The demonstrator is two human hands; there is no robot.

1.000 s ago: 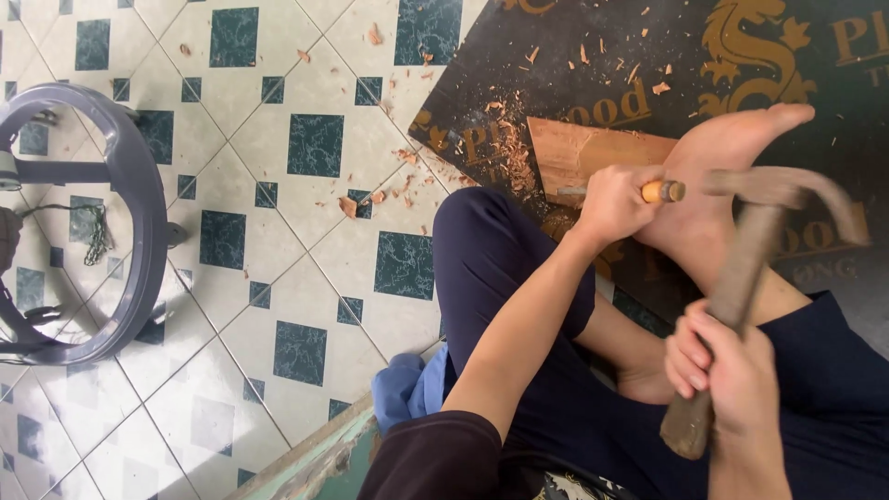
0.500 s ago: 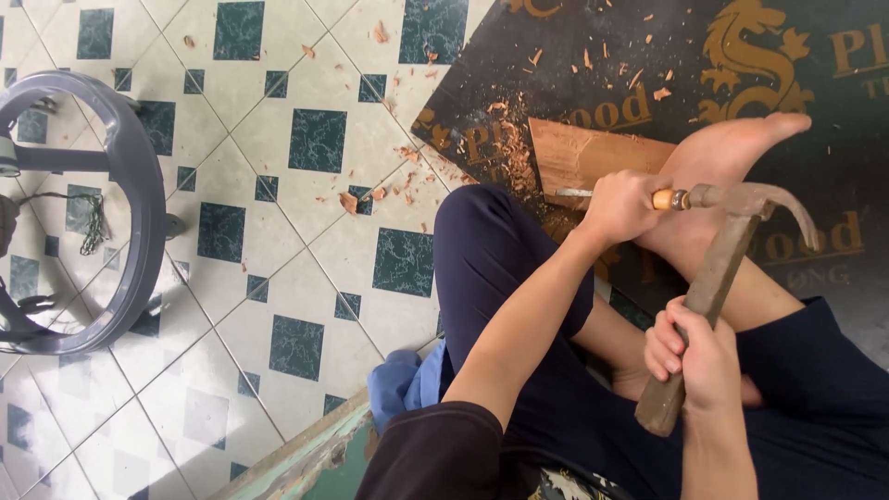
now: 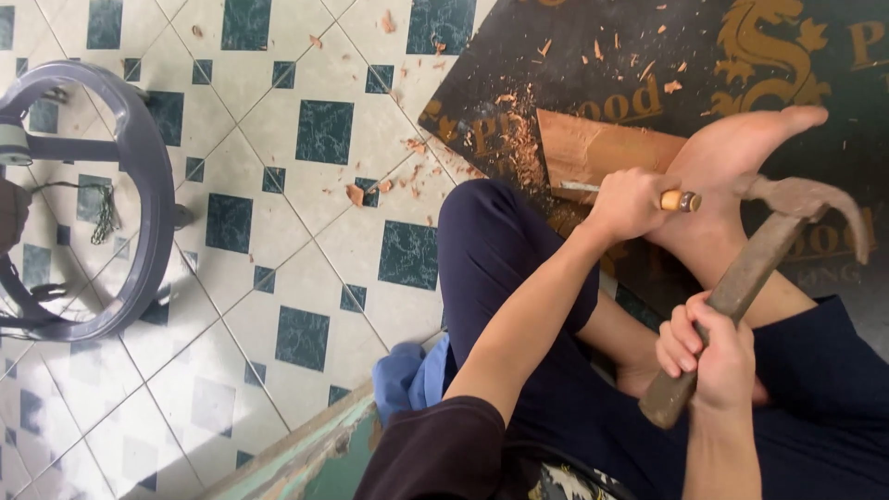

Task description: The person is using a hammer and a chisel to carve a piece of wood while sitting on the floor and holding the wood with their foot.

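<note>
My left hand (image 3: 628,204) grips a chisel (image 3: 674,200) with a wooden handle, its blade lying against a block of reddish wood (image 3: 602,153). My right hand (image 3: 708,352) holds the worn handle of a claw hammer (image 3: 759,259), whose rusty head is just right of the chisel's butt end. My bare foot (image 3: 732,171) rests on the wood block and pins it to a black printed board (image 3: 667,65). I sit with dark trousers, knee bent beside the block.
Wood chips lie scattered on the board and on the tiled floor (image 3: 306,213) of white and dark green squares. A purple plastic stool frame (image 3: 120,204) stands at the left. A blue cloth (image 3: 412,380) lies by my leg, near a green painted edge.
The hammer swung down onto the chisel's end, then drew back slightly to the right. My left hand kept the chisel on the wood.
</note>
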